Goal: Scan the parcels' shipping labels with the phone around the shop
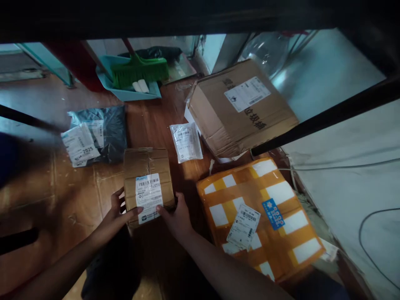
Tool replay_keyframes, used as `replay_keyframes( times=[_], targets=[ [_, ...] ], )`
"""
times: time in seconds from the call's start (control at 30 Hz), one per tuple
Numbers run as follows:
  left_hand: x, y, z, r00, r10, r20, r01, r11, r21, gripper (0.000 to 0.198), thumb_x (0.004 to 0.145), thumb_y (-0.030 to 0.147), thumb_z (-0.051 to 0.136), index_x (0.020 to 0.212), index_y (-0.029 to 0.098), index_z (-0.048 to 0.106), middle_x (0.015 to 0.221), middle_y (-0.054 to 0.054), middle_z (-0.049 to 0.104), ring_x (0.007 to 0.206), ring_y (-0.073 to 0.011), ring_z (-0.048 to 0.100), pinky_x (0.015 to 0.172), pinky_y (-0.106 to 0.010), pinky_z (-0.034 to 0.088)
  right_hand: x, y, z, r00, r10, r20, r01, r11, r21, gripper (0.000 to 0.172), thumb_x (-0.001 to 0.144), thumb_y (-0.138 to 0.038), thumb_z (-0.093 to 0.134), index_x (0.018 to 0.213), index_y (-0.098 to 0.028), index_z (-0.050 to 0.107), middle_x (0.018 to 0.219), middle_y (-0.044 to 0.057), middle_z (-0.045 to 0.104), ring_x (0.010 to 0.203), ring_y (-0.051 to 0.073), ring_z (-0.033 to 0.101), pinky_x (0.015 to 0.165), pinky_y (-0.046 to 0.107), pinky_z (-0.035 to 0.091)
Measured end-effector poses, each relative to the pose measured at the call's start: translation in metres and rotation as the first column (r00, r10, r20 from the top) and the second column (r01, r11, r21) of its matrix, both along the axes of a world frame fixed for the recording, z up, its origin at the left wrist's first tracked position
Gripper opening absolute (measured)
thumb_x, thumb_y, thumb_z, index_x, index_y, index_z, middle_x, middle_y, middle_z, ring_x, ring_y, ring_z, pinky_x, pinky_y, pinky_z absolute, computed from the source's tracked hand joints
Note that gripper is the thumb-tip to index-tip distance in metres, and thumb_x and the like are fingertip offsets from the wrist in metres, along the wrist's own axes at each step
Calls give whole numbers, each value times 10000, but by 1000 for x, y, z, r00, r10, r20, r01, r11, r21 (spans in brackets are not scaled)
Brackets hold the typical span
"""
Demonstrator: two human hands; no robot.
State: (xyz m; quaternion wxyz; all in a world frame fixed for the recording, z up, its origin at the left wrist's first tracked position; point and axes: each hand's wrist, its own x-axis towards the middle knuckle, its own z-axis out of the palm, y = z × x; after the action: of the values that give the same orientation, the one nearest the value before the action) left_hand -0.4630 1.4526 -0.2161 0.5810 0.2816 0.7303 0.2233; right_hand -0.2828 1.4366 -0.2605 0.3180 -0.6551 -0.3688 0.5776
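Note:
Between my two hands is a small brown cardboard box (131,166) with a white shipping label (149,196) on its face. My left hand (120,211) grips its near left corner, thumb lying on the label's lower edge. On the opposite side my right hand (176,216) clasps the box, its thumb also pressing near the label. A small white packet (186,142) with printing lies just beyond the box. To the left of it rests a dark plastic mailing bag (114,131) with white labels. A white box wrapped in orange tape (256,221) is close to my right forearm.
A large carton (215,108) stands at the back right, by a dark slanting bar (328,112). Behind, a green broom (140,71) sits in a light-blue dustpan (131,95). A dark beam (187,18) crosses overhead. Cables (359,229) run along the right wall.

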Motion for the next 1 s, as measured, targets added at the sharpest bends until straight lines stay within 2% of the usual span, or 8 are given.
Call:
replay_keyframes(
  times=[0.17,0.33,0.53,0.7,1.0],
  targets=[
    [-4,1,-4,1000,4,-16,-3,1000,9,912,589,446,754,1329,277,248,1363,-166,483,1175,-328,553,896,-496,535,-2,0,2,1000,-19,-12,19,1000,2,582,638,-352,752,1122,-199,469,1033,90,691,984,278,654,839,409,535],
    [-1,2,-4,1000,-9,-15,9,1000,-7,915,603,461,742,1322,284,205,1376,-156,452,1175,-310,551,929,-488,519,1,2,6,999,14,-30,-15,999,-34,586,655,-388,723,1129,-184,444,1062,116,672,982,274,648,866,427,520],
    [-1,1,-6,999,-26,33,25,999,24,869,614,413,734,1287,285,201,1384,-140,445,1229,-298,500,978,-506,481,4,1,0,998,-3,-68,2,1000,-14,556,671,-427,709,1105,-205,443,1053,111,668,957,261,649,852,435,527],
    [-2,0,-5,997,-28,69,25,999,39,896,620,412,732,1320,297,186,1351,-132,467,1164,-283,546,922,-470,513,5,1,2,992,6,-124,-9,1000,-28,580,677,-439,695,1117,-185,415,1091,148,645,990,281,643,882,463,517],
    [0,1,-5,995,-22,98,16,998,59,910,619,394,739,1323,276,175,1401,-141,425,1218,-274,501,941,-448,506,5,1,4,991,8,-130,-10,1000,-15,564,683,-451,687,1104,-191,415,1104,150,642,1011,285,641,891,475,527]
  ],
)
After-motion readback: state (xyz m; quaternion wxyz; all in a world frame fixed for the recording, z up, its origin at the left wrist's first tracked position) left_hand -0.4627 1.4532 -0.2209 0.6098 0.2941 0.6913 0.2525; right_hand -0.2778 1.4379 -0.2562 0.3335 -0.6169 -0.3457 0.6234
